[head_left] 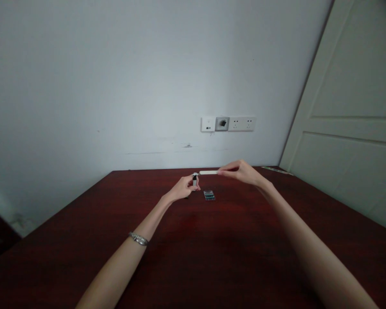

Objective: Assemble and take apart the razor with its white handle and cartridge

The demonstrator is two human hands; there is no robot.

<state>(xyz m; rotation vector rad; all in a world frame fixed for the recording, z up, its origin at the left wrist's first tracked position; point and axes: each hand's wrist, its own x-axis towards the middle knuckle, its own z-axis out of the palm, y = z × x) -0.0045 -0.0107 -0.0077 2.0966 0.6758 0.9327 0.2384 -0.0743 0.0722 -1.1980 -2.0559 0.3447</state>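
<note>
Above the far part of the table, my left hand [183, 188] is closed around a small upright white-and-black object with a silvery top [194, 182]. Its exact kind is too small to make out. My right hand [239, 171] pinches a slim white stick [209, 172] by its right end and keeps it level. The stick's left end is at the silvery top; whether they touch I cannot tell. Just below and right of my left hand, a small clear packet with dark and greenish parts [209, 195] lies on the table.
The dark red wooden table [193, 257] runs back to a pale wall [116, 86]. Sockets and switch plates [241, 123] are set in the wall. A thin patterned strip [276, 170] lies at the far right edge, by a pale panelled door [350, 107].
</note>
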